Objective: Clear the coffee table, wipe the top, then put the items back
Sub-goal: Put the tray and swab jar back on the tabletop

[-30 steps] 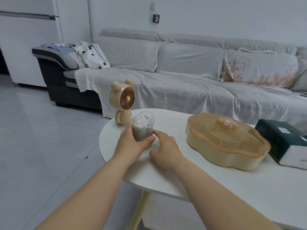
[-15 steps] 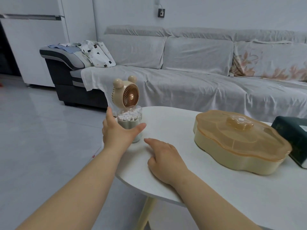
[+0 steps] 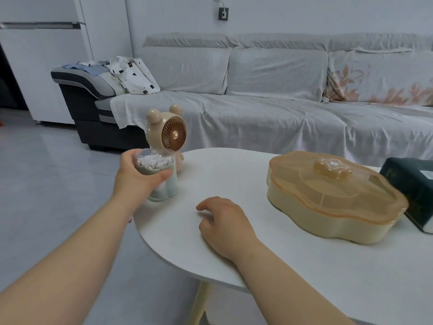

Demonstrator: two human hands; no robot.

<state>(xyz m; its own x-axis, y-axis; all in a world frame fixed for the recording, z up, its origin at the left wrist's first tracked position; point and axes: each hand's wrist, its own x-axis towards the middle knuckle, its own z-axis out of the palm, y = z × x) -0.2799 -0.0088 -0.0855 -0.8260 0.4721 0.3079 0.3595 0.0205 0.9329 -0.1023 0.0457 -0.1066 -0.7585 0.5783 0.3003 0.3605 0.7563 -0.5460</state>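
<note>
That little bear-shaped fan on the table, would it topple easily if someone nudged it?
Probably, yes. The fan looks top-heavy: a big round head above a small body, so a push near the top would likely tip it. It looks like light plastic, so it may slide on the smooth table rather than resist.

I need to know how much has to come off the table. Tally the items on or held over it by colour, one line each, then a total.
Beige or tan: 2, the bear fan and the lidded snack tray.
Pale grey-green: 1, the cotton swab jar, gripped in the left hand.
Dark green: 1, the box at the right edge.
Total: 4.
</note>
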